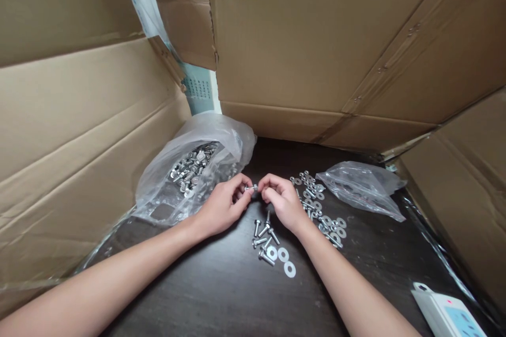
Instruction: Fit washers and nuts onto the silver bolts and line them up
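Note:
My left hand (227,202) pinches a small metal bolt (250,188) between thumb and fingertips, a little above the dark table. A wider part, either its head or a nut, shows at the bolt's right end. Right beside that end, my right hand (282,200) is closed with thumb and fingers together; whatever it grips is hidden. Below the hands lies a small group of loose bolts (264,229), with several flat washers (290,269) at its lower right. A larger spread of washers, nuts and bolts (316,202) lies right of my right hand.
An open clear plastic bag (158,189) full of bolts (193,168) stands at the left. Another flattened plastic bag (361,187) lies at the right. A white power strip (446,310) sits at the lower right. Cardboard walls (316,37) enclose the dark table (213,284).

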The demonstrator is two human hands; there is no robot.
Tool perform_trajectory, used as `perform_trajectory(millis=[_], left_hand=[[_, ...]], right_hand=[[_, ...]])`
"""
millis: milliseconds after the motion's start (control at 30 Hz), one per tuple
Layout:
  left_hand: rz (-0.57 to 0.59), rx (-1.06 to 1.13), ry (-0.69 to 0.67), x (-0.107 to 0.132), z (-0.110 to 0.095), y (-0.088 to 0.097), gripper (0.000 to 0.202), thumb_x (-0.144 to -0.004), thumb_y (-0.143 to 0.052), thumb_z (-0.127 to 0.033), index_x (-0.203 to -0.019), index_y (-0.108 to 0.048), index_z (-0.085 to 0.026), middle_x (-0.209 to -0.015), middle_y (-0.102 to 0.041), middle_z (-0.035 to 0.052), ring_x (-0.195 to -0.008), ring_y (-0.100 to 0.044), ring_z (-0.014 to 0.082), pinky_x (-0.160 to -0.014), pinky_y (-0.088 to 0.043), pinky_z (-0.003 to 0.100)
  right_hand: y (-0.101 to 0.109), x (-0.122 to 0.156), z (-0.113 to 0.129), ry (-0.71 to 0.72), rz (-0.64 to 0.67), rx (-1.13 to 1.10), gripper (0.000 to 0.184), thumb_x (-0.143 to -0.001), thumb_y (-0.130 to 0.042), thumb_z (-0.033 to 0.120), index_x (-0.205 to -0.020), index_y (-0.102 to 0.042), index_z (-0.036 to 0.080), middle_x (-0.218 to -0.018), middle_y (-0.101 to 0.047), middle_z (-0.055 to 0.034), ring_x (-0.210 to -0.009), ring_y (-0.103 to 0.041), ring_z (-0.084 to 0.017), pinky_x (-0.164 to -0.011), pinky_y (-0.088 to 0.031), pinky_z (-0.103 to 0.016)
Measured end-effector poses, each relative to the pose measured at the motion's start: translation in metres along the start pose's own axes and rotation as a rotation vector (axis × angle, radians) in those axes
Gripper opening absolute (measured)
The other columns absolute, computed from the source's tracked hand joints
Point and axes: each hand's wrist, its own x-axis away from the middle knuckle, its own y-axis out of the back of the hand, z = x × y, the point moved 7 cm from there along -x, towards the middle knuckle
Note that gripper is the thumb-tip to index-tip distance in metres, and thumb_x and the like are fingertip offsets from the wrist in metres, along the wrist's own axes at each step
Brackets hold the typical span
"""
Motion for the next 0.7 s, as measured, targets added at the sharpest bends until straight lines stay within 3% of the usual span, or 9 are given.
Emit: perform_trajectory(millis=[700], left_hand=[[0.014,-0.010,-0.001,0.0004,0.0000,-0.0024,0.014,-0.100,-0.052,-0.031,-0.101,-0.059,-0.019,-0.076,-0.068,-0.0003,-0.066,-0.063,0.0149,-0.066,-0.048,0.027]], right_hand=[[0.0007,-0.0005,0.0035,0.033,0.016,-0.050,0.016,-0.070,-0.053,0.026,-0.079,-0.065,0.020,-0.059,-0.052,0.0036,-0.057,-0.046,-0.014,-0.057,-0.038,-0.028]])
